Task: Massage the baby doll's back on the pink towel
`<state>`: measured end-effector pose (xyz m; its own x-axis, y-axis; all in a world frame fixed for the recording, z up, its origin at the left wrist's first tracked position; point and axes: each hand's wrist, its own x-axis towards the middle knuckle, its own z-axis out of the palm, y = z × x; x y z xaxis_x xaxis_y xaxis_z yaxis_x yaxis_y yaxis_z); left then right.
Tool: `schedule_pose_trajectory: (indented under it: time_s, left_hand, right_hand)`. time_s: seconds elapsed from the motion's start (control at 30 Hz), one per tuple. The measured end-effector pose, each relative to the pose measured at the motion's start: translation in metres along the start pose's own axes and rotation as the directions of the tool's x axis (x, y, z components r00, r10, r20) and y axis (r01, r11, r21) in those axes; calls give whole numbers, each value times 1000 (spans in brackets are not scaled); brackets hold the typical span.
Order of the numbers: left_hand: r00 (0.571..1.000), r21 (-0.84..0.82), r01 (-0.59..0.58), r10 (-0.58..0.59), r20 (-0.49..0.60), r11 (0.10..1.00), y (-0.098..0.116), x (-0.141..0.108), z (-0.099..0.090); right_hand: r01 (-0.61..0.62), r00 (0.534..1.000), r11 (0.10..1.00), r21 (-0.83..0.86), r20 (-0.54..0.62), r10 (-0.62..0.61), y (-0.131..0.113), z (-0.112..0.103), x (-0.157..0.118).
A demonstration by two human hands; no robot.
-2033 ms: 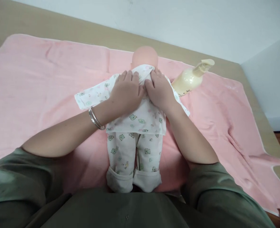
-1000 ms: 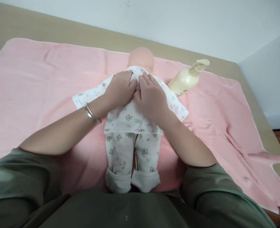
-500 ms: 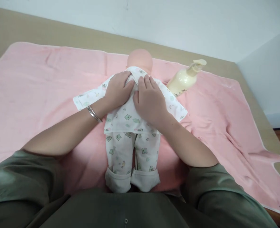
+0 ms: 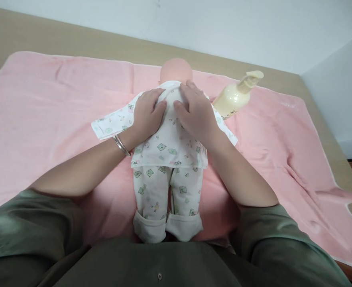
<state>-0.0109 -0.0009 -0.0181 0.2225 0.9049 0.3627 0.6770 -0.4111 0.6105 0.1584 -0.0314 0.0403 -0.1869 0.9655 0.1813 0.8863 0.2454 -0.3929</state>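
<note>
A baby doll point(image 4: 176, 71) lies face down on a pink blanket point(image 4: 59, 87), its bald head pointing away from me. It wears a white printed shirt point(image 4: 164, 149) with long sleeves and matching trousers point(image 4: 152, 189) whose cuffs are turned up. Flat on the left side of the doll's upper back rests my left hand point(image 4: 149, 111), a silver bangle on its wrist. My right hand point(image 4: 198, 113) lies over the right shoulder and upper back, fingers stretched towards the neck. Neither hand grips anything. The doll's face is hidden.
A cream pump bottle point(image 4: 234, 97) leans or lies beside the doll's right sleeve. The blanket covers most of a wooden table point(image 4: 89, 42), with a white wall point(image 4: 223, 32) behind it. Folds ruck the blanket on the right.
My right hand has moved outward from the middle of the back to the right shoulder, and the shirt's collar fold now lies flatter. My left hand has barely moved.
</note>
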Motion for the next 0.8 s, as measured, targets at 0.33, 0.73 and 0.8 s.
schedule_pose_trajectory:
  time_s: [0.33,0.73,0.8]
  left_hand:
    - [999,28,27,-26,-33,999,1,-1,2]
    - [987,-232,-83,47,-156,969,-36,-4,19]
    - [971,-271,-170,115,-209,948,-48,-4,25]
  right_hand:
    - [56,998,997,-55,-35,-58,-5,24,-5]
    - [116,989,993,-7,-91,-117,-1,40,-5]
    - [143,985,990,12,-103,-141,4,45,-2]
